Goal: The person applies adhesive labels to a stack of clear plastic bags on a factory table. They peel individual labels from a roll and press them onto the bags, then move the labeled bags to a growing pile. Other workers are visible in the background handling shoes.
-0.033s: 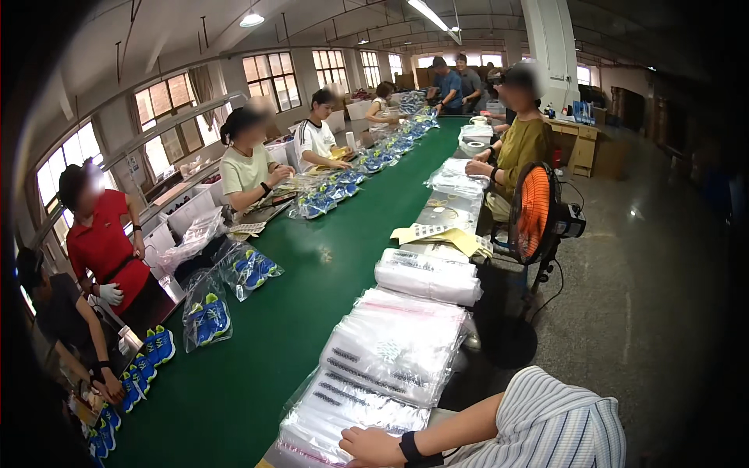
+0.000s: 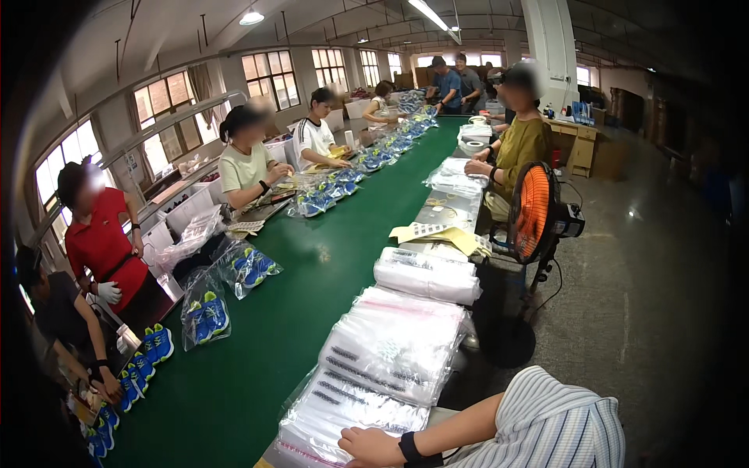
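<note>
My right hand (image 2: 370, 446) comes in at the lower edge from a blue-and-white striped sleeve, with a black band at the wrist. It rests palm down on a stack of clear plastic bags (image 2: 355, 402) with dark printed patches, its fingers loosely bent and not visibly gripping anything. The lowest part of the hand is cut off by the picture's edge. More flat plastic bags (image 2: 390, 327) lie just beyond, followed by a folded bundle of bags (image 2: 427, 274). My left hand is out of view.
A green belt (image 2: 312, 273) runs away to the left of the bags. Blue shoes (image 2: 140, 366), some bagged, line its far side, where several people stand or sit. At right are a co-worker in an olive top (image 2: 523, 148) and an orange fan (image 2: 533, 214). Yellow sheets (image 2: 452, 236) lie near it.
</note>
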`<state>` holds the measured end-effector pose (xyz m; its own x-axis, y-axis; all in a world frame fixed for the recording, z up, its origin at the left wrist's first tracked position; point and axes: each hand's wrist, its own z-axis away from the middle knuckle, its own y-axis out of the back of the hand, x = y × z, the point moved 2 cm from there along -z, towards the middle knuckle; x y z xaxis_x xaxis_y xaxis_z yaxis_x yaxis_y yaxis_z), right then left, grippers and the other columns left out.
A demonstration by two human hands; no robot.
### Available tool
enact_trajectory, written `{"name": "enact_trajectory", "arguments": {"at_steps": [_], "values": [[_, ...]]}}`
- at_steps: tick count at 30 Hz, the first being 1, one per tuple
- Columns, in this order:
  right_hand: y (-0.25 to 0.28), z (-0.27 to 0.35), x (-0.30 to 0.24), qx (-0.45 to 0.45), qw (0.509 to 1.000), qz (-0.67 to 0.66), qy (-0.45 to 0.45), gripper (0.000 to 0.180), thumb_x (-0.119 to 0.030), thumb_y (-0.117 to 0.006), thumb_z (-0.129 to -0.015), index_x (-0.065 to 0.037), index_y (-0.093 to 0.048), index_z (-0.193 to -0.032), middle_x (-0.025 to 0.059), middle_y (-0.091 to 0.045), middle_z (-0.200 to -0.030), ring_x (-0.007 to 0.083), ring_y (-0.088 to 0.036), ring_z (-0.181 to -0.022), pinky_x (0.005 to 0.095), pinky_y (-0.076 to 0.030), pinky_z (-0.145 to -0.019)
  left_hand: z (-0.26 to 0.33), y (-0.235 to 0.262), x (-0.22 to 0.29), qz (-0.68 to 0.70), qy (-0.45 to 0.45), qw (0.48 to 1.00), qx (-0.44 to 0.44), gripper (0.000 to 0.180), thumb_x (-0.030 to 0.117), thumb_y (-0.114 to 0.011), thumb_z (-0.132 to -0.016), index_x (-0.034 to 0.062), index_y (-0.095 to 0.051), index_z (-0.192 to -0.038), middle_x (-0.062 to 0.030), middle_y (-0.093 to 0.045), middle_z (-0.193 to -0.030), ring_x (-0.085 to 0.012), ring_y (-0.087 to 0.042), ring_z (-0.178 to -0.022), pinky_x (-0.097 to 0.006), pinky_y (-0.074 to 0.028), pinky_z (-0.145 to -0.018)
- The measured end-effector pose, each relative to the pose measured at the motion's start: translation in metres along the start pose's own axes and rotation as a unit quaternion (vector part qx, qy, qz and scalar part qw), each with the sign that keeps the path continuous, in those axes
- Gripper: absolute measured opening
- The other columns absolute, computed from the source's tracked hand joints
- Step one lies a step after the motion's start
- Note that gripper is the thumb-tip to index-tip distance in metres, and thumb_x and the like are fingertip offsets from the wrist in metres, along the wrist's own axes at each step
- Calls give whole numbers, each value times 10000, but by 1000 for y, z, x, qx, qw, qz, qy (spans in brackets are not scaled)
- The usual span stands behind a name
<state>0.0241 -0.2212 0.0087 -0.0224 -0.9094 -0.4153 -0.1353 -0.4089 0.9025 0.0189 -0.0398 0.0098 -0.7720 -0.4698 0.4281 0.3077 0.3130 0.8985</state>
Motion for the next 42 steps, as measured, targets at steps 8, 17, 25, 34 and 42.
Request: {"name": "enact_trajectory", "arguments": {"at_steps": [8, 17, 25, 34, 42], "values": [[-5, -4, 6, 6, 998, -57, 20, 189, -170, -578, -867, -6, -509, -932, 147, -571, -875, 334, -617, -783, 429, -513, -629, 12, 5, 2, 32, 13, 999, 3, 545, 352, -522, -924, -2, -475, -1335, -197, -435, -1416, -384, -362, -1324, -507, -232, -1097], [0, -9, -8, -17, 999, -35, 2, 370, -311, -646, -844, -3, -487, -973, 127, -532, -930, 332, -612, -778, 416, -513, -627, 9, 10, 0, 52, -12, 998, 43, 555, 309, -522, -913, 11, -447, -1375, -171, -443, -1421, -378, -397, -1302, -496, -261, -1085], [-13, -6, -2, -42, 997, -71, 6, 217, -212, -587, -885, -12, -534, -951, 142, -586, -895, 351, -623, -750, 445, -495, -615, 10, 9, -4, 62, -22, 997, 39, 463, 266, -514, -909, -2, -530, -1285, -168, -484, -1385, -386, -415, -1283, -502, -296, -1057], [7, -5, 6, -7, 995, -97, -3, 260, -290, -533, -935, -44, -555, -854, 136, -612, -738, 359, -618, -662, 453, -487, -565, 6, 22, 14, 43, 0, 997, 70, 449, 268, -560, -900, -2, -551, -1258, -173, -523, -1340, -402, -450, -1231, -495, -329, -1032], [19, -17, 32, 92, 987, -120, -58, 276, -303, -534, -934, -54, -544, -815, 114, -618, -777, 336, -621, -699, 427, -501, -599, 11, 23, 26, 3, 36, 998, 58, 433, 242, -579, -894, -9, -558, -1246, -179, -543, -1308, -406, -450, -1231, -486, -333, -1036]]}}
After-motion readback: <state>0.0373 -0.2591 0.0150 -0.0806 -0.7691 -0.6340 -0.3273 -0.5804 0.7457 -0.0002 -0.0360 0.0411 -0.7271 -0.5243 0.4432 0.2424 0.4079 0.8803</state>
